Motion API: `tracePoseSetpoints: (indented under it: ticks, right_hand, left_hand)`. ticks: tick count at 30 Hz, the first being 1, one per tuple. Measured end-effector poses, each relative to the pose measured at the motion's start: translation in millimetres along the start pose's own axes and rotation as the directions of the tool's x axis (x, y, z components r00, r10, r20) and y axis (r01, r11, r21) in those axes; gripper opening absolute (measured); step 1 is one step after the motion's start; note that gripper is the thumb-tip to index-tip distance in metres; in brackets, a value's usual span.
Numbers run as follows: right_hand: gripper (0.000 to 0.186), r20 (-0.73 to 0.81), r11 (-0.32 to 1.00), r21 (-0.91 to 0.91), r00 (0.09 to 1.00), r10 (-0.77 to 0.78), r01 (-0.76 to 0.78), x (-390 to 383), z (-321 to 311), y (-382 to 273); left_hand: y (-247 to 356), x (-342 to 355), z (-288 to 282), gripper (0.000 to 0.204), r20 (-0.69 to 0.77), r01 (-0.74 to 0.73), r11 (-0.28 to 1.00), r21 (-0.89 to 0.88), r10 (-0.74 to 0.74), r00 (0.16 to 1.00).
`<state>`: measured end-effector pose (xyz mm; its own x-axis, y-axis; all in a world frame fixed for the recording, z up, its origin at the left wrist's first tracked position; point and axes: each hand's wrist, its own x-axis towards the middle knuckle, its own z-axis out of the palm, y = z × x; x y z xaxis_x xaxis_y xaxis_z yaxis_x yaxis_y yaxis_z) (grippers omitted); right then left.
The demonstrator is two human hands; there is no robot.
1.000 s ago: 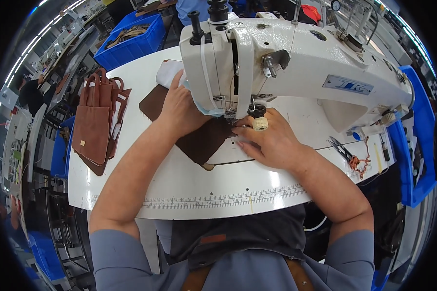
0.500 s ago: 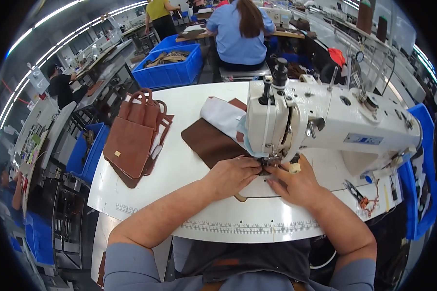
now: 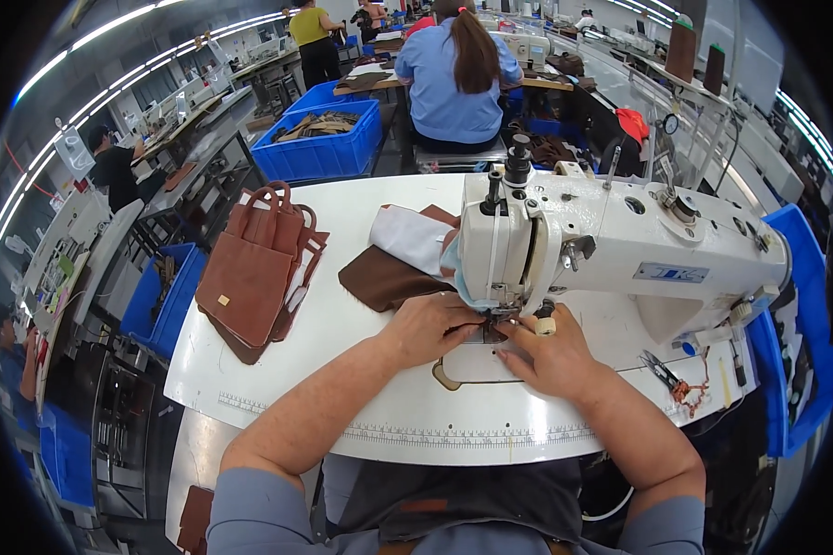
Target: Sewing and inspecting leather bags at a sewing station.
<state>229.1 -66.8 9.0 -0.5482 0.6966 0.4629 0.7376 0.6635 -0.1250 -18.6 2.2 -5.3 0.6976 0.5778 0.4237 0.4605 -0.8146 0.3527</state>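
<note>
A white sewing machine point(image 3: 583, 227) stands on the white table point(image 3: 342, 388). Its needle end is over a dark brown cloth piece point(image 3: 384, 277), with a white cloth part point(image 3: 407, 239) folded on top. My left hand point(image 3: 430, 328) has its fingers drawn together on the near edge of the brown piece, left of the presser foot. Close to the foot's right side, my right hand point(image 3: 555, 351) has thumb and forefinger bent inward at the work. The material under its fingertips is largely hidden by the hand and the machine.
Brown leather bag pieces with handles point(image 3: 250, 268) lie stacked at the left. Thread snips point(image 3: 662, 372) and tangled orange thread point(image 3: 692, 396) are on the right. A blue crate point(image 3: 319, 143) stands beyond the table, near a seated person in blue point(image 3: 453, 79). Another blue bin point(image 3: 787, 370) adjoins the right edge.
The view has shifted slightly. The brown piece now shows less of its near part beside my left hand, and my fingers have drawn a little apart around the presser foot.
</note>
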Motion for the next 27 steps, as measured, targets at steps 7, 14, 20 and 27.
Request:
tracePoseSetpoints:
  ticks: [7, 14, 20, 27]
  right_hand:
    - [0.037, 0.006, 0.999, 0.049, 1.000, -0.022, 0.021, -4.6, 0.7, 6.3]
    - [0.035, -0.036, 0.993, 0.110, 0.999, -0.036, 0.040, -1.0, 0.3, 7.3]
    - [0.035, -0.003, 0.993, 0.118, 1.000, -0.016, 0.016, -3.9, 0.8, 8.1]
    - [0.028, -0.078, 0.984, 0.137, 0.992, -0.102, 0.112, -7.2, 17.2, 22.7]
  left_hand:
    - [-1.5, 21.3, -6.6, 0.027, -0.383, 0.117, 0.947, 0.298, 0.006, 0.924]
    - [-56.7, 36.9, 30.3, 0.020, -0.077, 0.171, 0.934, 0.315, -0.155, 0.985]
    - [-47.3, 43.3, 15.6, 0.022, -0.232, 0.417, 0.857, 0.301, -0.359, 0.904]
    - [33.8, -38.0, -21.7, 0.040, 0.025, 0.597, 0.743, 0.303, -0.633, 0.774]
